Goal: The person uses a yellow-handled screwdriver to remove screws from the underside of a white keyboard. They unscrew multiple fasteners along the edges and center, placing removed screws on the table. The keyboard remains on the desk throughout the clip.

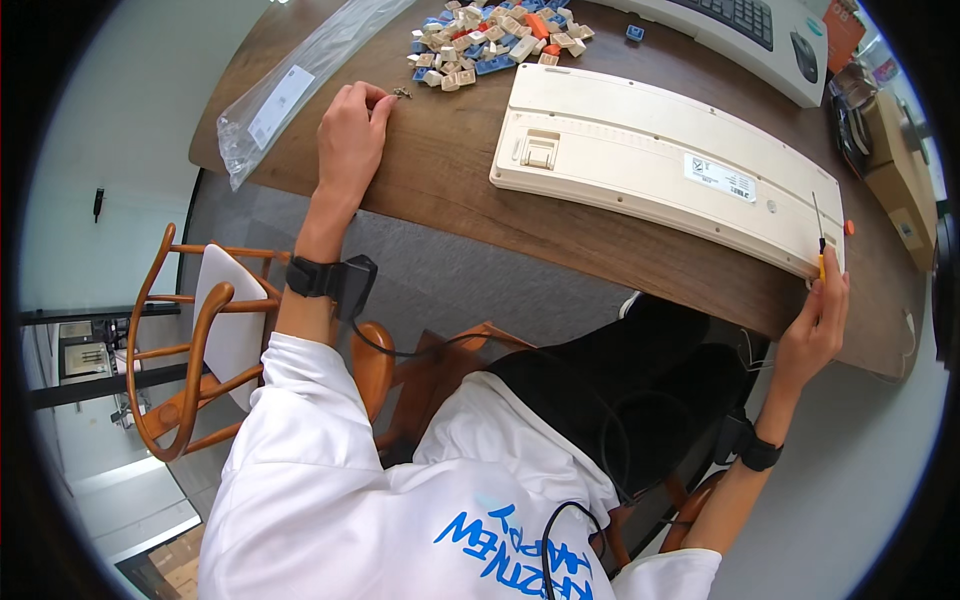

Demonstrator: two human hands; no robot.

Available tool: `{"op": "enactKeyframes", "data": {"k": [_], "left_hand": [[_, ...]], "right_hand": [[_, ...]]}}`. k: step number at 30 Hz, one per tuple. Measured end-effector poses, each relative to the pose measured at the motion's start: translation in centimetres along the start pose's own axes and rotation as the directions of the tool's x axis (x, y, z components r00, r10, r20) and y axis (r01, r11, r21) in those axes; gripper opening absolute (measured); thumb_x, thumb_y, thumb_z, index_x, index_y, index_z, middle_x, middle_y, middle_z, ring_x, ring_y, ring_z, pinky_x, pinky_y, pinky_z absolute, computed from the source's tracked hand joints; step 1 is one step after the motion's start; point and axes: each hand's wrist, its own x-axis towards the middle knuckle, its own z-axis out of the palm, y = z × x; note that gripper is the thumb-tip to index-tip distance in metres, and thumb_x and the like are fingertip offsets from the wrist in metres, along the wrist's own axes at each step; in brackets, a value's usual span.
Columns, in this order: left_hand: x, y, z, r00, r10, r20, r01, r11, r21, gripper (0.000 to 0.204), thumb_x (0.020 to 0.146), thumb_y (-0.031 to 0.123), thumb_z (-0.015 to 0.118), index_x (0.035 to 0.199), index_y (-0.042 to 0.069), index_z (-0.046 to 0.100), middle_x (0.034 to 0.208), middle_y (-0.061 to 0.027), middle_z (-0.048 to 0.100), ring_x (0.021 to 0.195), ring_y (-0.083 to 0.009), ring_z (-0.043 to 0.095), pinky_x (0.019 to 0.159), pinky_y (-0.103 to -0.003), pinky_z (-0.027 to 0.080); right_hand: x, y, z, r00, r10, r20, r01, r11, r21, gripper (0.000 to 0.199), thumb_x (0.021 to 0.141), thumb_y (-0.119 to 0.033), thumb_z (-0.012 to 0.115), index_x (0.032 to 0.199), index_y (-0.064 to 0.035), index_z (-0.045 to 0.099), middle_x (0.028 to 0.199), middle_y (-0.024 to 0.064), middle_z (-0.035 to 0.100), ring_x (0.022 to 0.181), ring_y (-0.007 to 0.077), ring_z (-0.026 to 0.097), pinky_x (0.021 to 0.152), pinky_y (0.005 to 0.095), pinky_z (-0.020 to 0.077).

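A cream keyboard [640, 135] lies upside down on the wooden table, with screw holes along its edges and a white label. My right hand [815, 325] is closed around a screwdriver [822, 262] with a yellow and black handle, at the keyboard's right end. The thin shaft points up and away over the keyboard's underside. On the table's left part rests my left hand [353, 130], fingers curled in, right beside a small heap of screws [402, 93]. Whatever its fingertips may hold is hidden.
A pile of white, blue and orange keycaps [490, 45] lies beyond the screws. At the left is a clear plastic bag [285, 100]. A keyboard box [745, 40] stands at the back right, near a brown cardboard box [900, 175]. A wooden chair [205, 330] is at the left.
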Motion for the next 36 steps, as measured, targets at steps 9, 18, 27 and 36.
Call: {"op": "enactKeyframes", "data": {"k": [9, 18, 27, 36], "left_hand": [[-5.3, 6.1, -4.2, 0.997, 0.046, 0.067, -0.013, 0.902, -0.431, 0.012, 0.095, 0.008, 0.076, 0.104, 0.001, 0.076, 0.094, -0.0087, 0.078, 0.083, -0.0155, 0.074, 0.076, -0.027, 0.057], [-7.0, 9.0, -4.2, 0.959, 0.279, 0.057, -0.211, 0.831, -0.515, 0.021, 0.092, -0.004, 0.075, 0.112, 0.002, 0.078, 0.100, -0.0087, 0.080, 0.090, -0.0155, 0.075, 0.080, -0.027, 0.060], [-7.0, 9.4, -2.2, 0.832, 0.524, -0.184, -0.555, 0.774, -0.305, 0.038, 0.081, -0.004, 0.078, 0.118, 0.002, 0.077, 0.087, -0.0091, 0.076, 0.073, -0.0197, 0.072, 0.064, -0.027, 0.059], [-7.5, 9.8, -2.7, 0.801, 0.581, -0.145, -0.598, 0.768, -0.229, 0.038, 0.082, -0.007, 0.082, 0.120, -0.003, 0.076, 0.102, -0.0144, 0.080, 0.075, -0.0214, 0.075, 0.065, -0.028, 0.059]], "right_hand": [[0.0, 0.3, -0.3, 0.999, 0.006, 0.041, -0.005, 1.000, -0.021, 0.033, 0.108, -0.003, 0.052, 0.137, -0.0060, 0.068, 0.135, 0.0073, 0.072, 0.128, 0.0271, 0.066, 0.115, 0.0409, 0.0458], [-0.4, 1.2, -0.5, 0.999, 0.009, 0.053, -0.005, 0.997, -0.074, 0.031, 0.109, -0.005, 0.052, 0.136, -0.0053, 0.068, 0.138, 0.0048, 0.071, 0.132, 0.0275, 0.063, 0.113, 0.0381, 0.0468], [-0.7, 1.7, -0.6, 0.999, 0.021, 0.049, -0.017, 0.996, -0.087, 0.032, 0.109, -0.002, 0.053, 0.138, -0.0020, 0.066, 0.137, 0.0072, 0.071, 0.128, 0.0255, 0.065, 0.109, 0.0351, 0.0501], [-0.5, 1.5, -0.8, 0.998, 0.012, 0.055, -0.008, 0.997, -0.082, 0.032, 0.110, -0.002, 0.053, 0.139, -0.0018, 0.066, 0.136, 0.0080, 0.072, 0.125, 0.0226, 0.067, 0.107, 0.0328, 0.0518]]}}
